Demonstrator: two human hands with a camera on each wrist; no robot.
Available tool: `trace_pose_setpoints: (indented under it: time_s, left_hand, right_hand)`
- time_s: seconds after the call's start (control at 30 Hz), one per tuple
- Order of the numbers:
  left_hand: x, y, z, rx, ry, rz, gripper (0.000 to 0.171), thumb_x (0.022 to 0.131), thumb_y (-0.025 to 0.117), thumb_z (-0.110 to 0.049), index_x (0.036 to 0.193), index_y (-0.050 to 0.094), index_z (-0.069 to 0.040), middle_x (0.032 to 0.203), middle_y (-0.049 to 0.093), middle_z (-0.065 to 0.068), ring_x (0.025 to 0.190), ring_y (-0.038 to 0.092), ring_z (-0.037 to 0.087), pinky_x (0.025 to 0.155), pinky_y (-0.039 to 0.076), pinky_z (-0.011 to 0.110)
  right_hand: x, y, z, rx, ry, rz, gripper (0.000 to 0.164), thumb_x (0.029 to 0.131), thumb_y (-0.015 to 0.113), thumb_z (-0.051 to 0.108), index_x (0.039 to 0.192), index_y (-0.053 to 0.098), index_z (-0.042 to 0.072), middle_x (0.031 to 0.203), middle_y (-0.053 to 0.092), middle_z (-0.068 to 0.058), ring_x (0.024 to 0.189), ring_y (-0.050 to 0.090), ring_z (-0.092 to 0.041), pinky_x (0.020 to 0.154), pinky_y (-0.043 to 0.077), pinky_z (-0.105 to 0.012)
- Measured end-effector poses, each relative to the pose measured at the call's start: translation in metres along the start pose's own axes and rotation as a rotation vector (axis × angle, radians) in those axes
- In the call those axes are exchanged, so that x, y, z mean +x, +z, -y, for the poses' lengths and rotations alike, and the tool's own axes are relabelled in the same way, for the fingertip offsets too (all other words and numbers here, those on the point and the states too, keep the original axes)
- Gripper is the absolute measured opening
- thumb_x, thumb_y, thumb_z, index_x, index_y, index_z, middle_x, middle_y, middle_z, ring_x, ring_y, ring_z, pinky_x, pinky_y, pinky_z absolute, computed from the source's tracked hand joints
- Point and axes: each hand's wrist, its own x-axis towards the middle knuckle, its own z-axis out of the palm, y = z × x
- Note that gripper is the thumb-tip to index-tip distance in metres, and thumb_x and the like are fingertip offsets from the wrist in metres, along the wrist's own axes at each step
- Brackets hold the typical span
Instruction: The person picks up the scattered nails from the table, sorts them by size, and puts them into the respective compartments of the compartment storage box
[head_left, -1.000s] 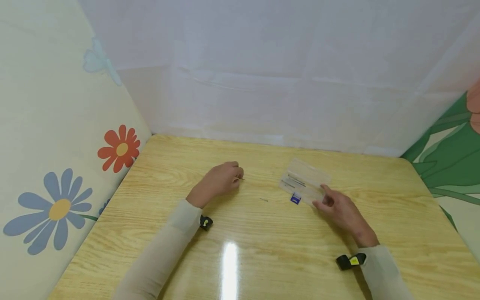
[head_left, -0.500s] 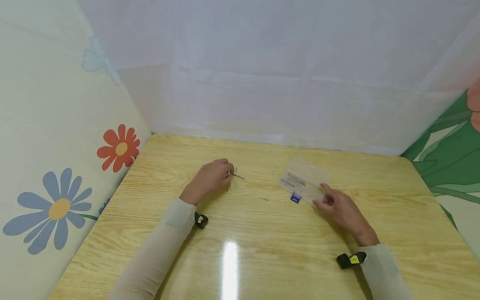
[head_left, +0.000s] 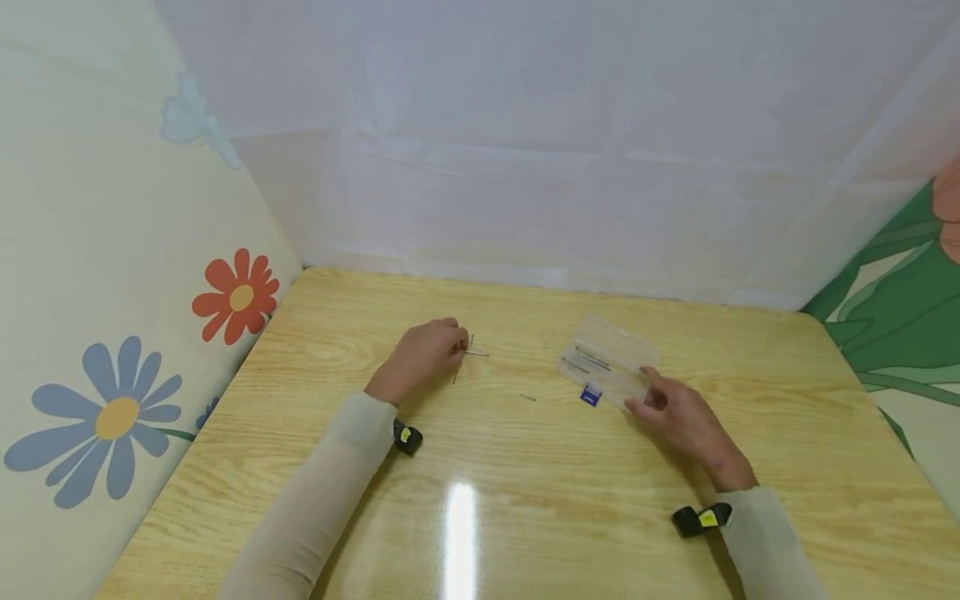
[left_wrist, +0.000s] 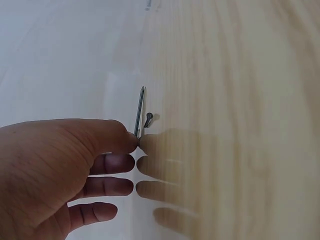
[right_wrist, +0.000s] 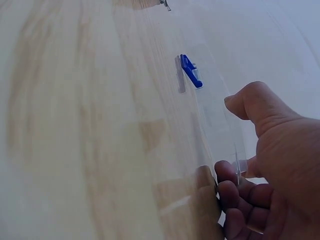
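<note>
In the head view my left hand (head_left: pixel 423 354) is low over the left middle of the wooden table, and its thumb and fingertips pinch a nail (left_wrist: pixel 139 111), whose pointed end sticks out ahead. A second nail (left_wrist: pixel 149 120) lies just beside it. Another thin nail (head_left: pixel 454 377) shows below the fingertips in the head view. My right hand (head_left: pixel 682 419) grips the near right corner of a clear plastic box (head_left: pixel 622 337), its fingers curled under the edge. Several dark nails (head_left: pixel 592 358) lie inside the box. A blue latch (right_wrist: pixel 191 71) stands out from its side.
Between the hands a small nail (head_left: pixel 528 397) lies loose on the table (head_left: pixel 555 500). A white cloth (head_left: pixel 480 167) hangs behind the table's back edge. A flowered panel (head_left: pixel 90 250) stands along the left side, another patterned one (head_left: pixel 907 317) on the right.
My left hand has shifted a little left and away from me, and nails by its fingertips have come into sight. The right hand and the box stay where they were.
</note>
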Motion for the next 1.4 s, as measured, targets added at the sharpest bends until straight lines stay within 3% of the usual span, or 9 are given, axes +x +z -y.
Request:
trace_pose_setpoints:
  time_s: [0.33, 0.8, 1.0, 1.4]
  left_hand:
    - [0.000, -0.002, -0.005, 0.032, -0.005, -0.002, 0.020, 0.099, 0.059, -0.008, 0.109, 0.077, -0.010, 0.101, 0.066, 0.004, 0.087, 0.064, 0.020, 0.074, 0.054, 0.035]
    - [0.003, -0.002, -0.005, 0.054, 0.019, 0.023, 0.008, 0.097, 0.063, -0.008, 0.092, 0.070, -0.010, 0.086, 0.060, 0.002, 0.072, 0.054, 0.016, 0.065, 0.049, 0.032]
    - [0.004, -0.004, -0.007, 0.031, 0.027, 0.020, 0.011, 0.094, 0.067, -0.007, 0.084, 0.065, -0.013, 0.081, 0.057, -0.001, 0.069, 0.050, 0.016, 0.062, 0.045, 0.031]
    - [0.010, -0.011, -0.019, 0.051, 0.069, 0.010, 0.005, 0.094, 0.068, -0.010, 0.089, 0.068, -0.011, 0.085, 0.060, -0.001, 0.071, 0.052, 0.014, 0.063, 0.047, 0.031]
  right_hand:
    - [-0.001, -0.002, 0.001, 0.003, -0.015, -0.006, 0.072, 0.100, 0.069, 0.025, 0.152, 0.035, -0.012, 0.089, 0.062, -0.005, 0.074, 0.055, -0.018, 0.065, 0.047, -0.033]
    - [-0.001, -0.001, 0.000, -0.022, -0.026, -0.015, 0.072, 0.100, 0.069, 0.025, 0.151, 0.036, -0.013, 0.088, 0.063, -0.006, 0.074, 0.055, -0.018, 0.065, 0.047, -0.033]
    - [-0.001, -0.001, 0.000, -0.019, -0.025, -0.015, 0.071, 0.100, 0.069, 0.025, 0.151, 0.036, -0.013, 0.089, 0.063, -0.006, 0.074, 0.055, -0.018, 0.065, 0.047, -0.033]
    - [-0.002, 0.000, 0.002, -0.012, -0.025, -0.025, 0.073, 0.099, 0.070, 0.027, 0.150, 0.037, -0.014, 0.090, 0.063, -0.006, 0.075, 0.054, -0.017, 0.066, 0.046, -0.033]
